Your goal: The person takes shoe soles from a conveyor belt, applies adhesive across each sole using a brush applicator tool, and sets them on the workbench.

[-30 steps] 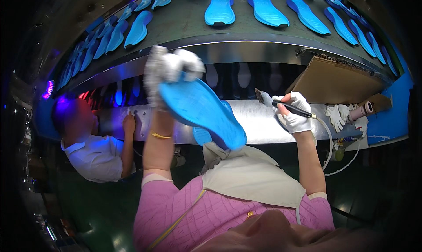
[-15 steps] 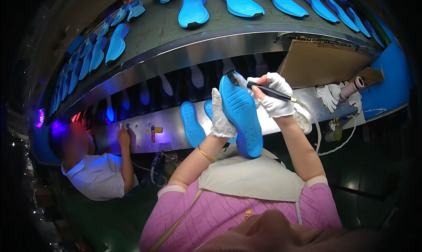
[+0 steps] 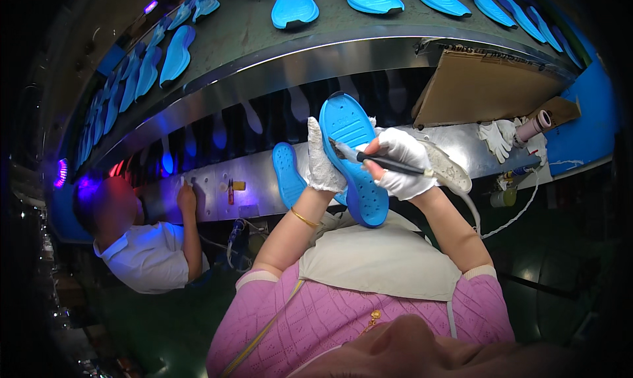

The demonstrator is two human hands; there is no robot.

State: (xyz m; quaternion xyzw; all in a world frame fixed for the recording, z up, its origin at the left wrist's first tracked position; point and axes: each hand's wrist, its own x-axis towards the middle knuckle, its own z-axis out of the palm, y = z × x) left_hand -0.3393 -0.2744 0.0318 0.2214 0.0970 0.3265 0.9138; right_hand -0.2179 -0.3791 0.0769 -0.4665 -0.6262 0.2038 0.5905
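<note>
My left hand [image 3: 324, 160], in a white fabric glove, grips a blue shoe sole [image 3: 366, 200] by its left side. The sole stands tilted above the bench, ridges and small holes facing me, with a dark tip at its far end. In my right hand [image 3: 405, 162], gloved with bare fingertips, is a brush with a black handle [image 3: 394, 164]. Its bristles touch the sole's left edge, about midway along. A pale tube [image 3: 469, 206] hangs near my right wrist. Beside my left hand another blue sole [image 3: 286, 170] lies on the metal bench [image 3: 257, 197].
Several blue soles [image 3: 295, 5] lie on the green conveyor belt [image 3: 237, 32] ahead. A cardboard sheet [image 3: 491, 91] leans at the right, near white gloves [image 3: 496, 141] and a pale sole [image 3: 448, 170]. At the left sits another person [image 3: 148, 256]. Dark sole-shaped pieces hang below the belt.
The brush has moved from the sole's far tip down to its left edge. My left hand has shifted the sole slightly away and to the left.
</note>
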